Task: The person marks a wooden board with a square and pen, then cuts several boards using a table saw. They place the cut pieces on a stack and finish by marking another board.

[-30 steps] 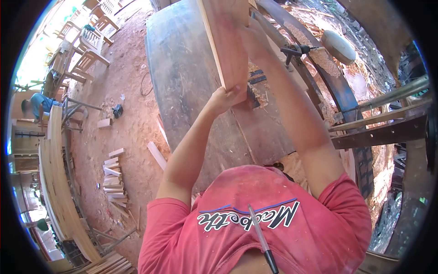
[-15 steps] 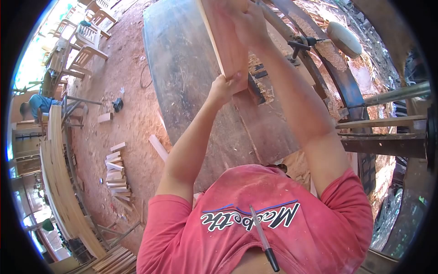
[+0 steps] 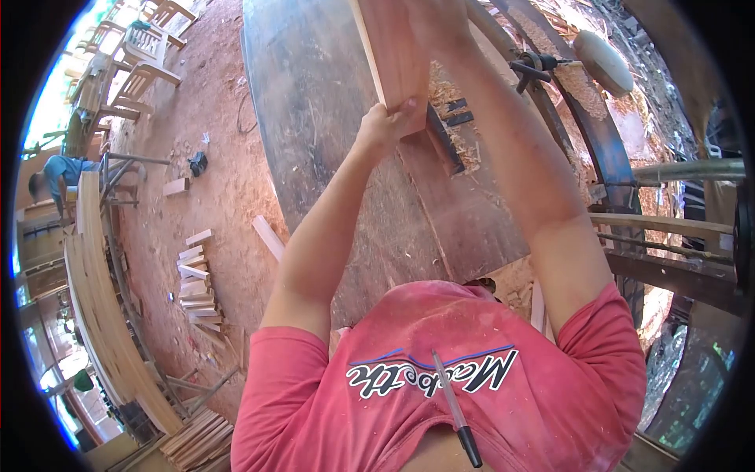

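Observation:
A reddish wooden board (image 3: 401,59) with a pale edge stands tilted over the worktable (image 3: 307,102) at the top centre. My left hand (image 3: 387,128) grips its near end, thumb on the broad face and the other fingers out of sight behind. Higher up, at the top edge of the view, my right hand (image 3: 436,27) lies against the board's right side; its fingers are blurred and partly cut off. Under the board's near end is a dark metal slot (image 3: 444,141) in the tabletop, with wood shavings beside it.
Small wood blocks (image 3: 197,287) lie in a row on the dirt floor, left. Long planks (image 3: 106,299) stand beyond them. A person in blue (image 3: 67,175) bends at the far left near chairs (image 3: 145,79). A clamp handle (image 3: 531,72) and metal bars (image 3: 684,171) are at right.
The view has shifted slightly, so the table and floor items sit a little higher. Both hands remain at the board, and the right hand is slightly higher in view.

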A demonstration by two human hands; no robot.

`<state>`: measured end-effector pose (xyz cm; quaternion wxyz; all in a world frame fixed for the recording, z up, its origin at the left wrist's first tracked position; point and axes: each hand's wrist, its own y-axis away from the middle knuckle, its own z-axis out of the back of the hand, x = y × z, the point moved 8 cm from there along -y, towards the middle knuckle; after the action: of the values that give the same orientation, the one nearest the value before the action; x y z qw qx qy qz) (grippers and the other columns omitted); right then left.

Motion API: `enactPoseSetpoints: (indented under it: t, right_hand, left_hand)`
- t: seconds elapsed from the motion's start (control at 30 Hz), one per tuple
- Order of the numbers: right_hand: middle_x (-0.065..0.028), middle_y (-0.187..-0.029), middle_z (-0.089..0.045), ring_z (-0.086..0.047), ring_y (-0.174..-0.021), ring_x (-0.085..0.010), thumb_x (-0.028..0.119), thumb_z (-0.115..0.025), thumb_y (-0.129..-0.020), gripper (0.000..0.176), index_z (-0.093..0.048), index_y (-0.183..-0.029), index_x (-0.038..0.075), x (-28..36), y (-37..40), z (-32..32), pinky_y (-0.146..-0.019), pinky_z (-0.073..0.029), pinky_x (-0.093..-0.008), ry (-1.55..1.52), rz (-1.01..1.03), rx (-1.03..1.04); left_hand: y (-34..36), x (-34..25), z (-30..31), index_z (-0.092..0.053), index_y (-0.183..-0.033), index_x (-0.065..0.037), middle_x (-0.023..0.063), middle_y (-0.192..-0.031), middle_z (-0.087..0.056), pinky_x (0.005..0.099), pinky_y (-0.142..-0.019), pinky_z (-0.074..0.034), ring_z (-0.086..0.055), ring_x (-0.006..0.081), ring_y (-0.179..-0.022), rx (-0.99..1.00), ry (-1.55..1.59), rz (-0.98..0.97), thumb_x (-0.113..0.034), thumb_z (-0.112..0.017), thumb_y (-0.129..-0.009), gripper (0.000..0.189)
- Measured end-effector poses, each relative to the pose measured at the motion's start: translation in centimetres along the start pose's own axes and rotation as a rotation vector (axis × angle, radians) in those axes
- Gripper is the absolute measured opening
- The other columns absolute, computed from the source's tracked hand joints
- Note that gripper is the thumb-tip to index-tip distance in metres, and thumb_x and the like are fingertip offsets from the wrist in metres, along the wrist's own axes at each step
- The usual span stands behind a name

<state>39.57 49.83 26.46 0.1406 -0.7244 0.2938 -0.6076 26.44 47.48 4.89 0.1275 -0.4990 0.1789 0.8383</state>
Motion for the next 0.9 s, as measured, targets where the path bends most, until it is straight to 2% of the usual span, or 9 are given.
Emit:
enactPoseSetpoints:
  t: [0.13,0.2,0.43,0.5,0.9]
  right_hand:
    - [0.0041,-0.09,-0.067,-0.058,-0.08,-0.0036,0.033,-0.072,-0.094,0.035,-0.071,-0.107,0.001,-0.8,-0.2,0.1,-0.067,-0.047,-0.0223,0.005,-0.066,-0.002]
    - [0.0042,-0.089,-0.067,-0.058,-0.08,-0.0038,0.037,-0.073,-0.092,0.039,-0.071,-0.107,0.001,-1.0,-0.4,0.1,-0.068,-0.047,-0.0224,0.003,-0.072,-0.023]
    - [0.0044,-0.09,-0.067,-0.057,-0.08,-0.0039,0.04,-0.074,-0.092,0.042,-0.071,-0.106,0.001,-1.0,-1.1,-0.2,-0.068,-0.046,-0.0224,-0.018,-0.018,0.02]
    - [0.0045,-0.09,-0.067,-0.057,-0.08,-0.0038,0.04,-0.073,-0.092,0.041,-0.071,-0.106,0.001,-0.6,-1.1,-0.3,-0.068,-0.046,-0.0225,0.001,0.017,0.027]
    - [0.0025,-0.093,-0.068,-0.059,-0.083,-0.0049,0.038,-0.072,-0.093,0.042,-0.07,-0.109,-0.001,-2.3,-2.4,-0.2,-0.07,-0.048,-0.023,0.03,0.003,0.049]
  left_hand:
    - [-0.3,-0.1,0.2,-0.066,-0.121,-0.002,0.0137,-0.103,-0.07,0.0356,-0.088,-0.048,-0.063,0.0214,-0.098,0.025,0.027,0.013,-0.058,-0.058,-0.095,0.063]
    - [-0.4,-0.4,0.4,-0.065,-0.122,0.001,0.0229,-0.109,-0.07,0.0391,-0.092,-0.05,-0.067,0.0338,-0.109,0.031,0.0,0.026,-0.054,-0.061,-0.094,0.062]
    - [-1.1,-0.3,0.5,-0.065,-0.122,0.0,0.0228,-0.109,-0.07,0.0392,-0.091,-0.05,-0.067,0.0335,-0.109,0.023,0.055,0.021,-0.053,-0.061,-0.094,0.06]
    - [-1.4,-0.2,0.5,-0.066,-0.124,-0.003,0.0135,-0.104,-0.071,0.0352,-0.088,-0.048,-0.063,0.0209,-0.099,0.016,0.024,0.008,-0.054,-0.057,-0.097,0.058]
    - [-2.6,0.3,0.9,-0.065,-0.126,-0.004,0.0131,-0.108,-0.071,0.0344,-0.09,-0.048,-0.064,0.022,-0.105,0.025,0.019,0.072,-0.055,-0.058,-0.097,0.059]
